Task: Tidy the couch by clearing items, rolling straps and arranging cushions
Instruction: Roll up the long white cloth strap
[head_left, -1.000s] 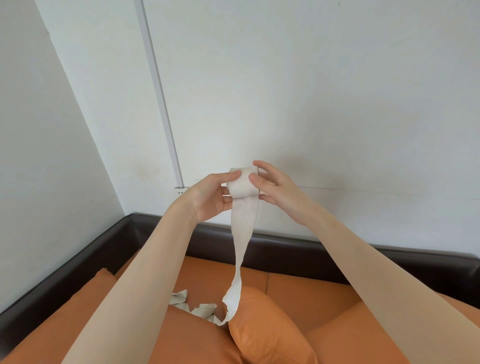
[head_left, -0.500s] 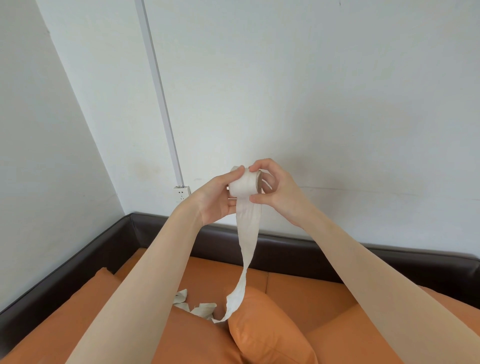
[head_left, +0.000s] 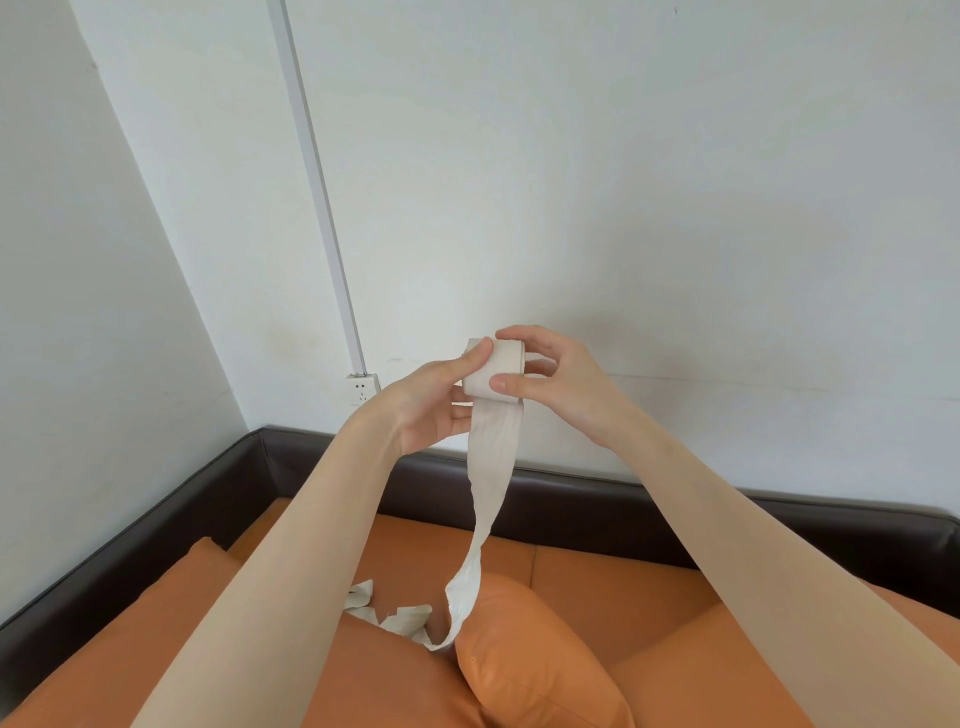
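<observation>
Both my hands hold a partly rolled cream cloth strap (head_left: 493, 370) up in front of the white wall. My left hand (head_left: 435, 400) grips the roll from the left, thumb on top. My right hand (head_left: 556, 379) pinches it from the right with thumb and fingers. The strap's loose tail (head_left: 488, 499) hangs down from the roll and ends crumpled on the orange couch seat (head_left: 597, 577), between two orange cushions (head_left: 535, 665). My left forearm hides part of the tail's end.
The couch has a dark brown backrest and arm (head_left: 571, 499) running into the room corner. A wall socket (head_left: 362, 388) sits under a white cable duct (head_left: 317, 182) at the left.
The roll has turned in my hands and taken up a little more strap, so the hanging tail is slightly shorter. My fingers have shifted their hold on the roll.
</observation>
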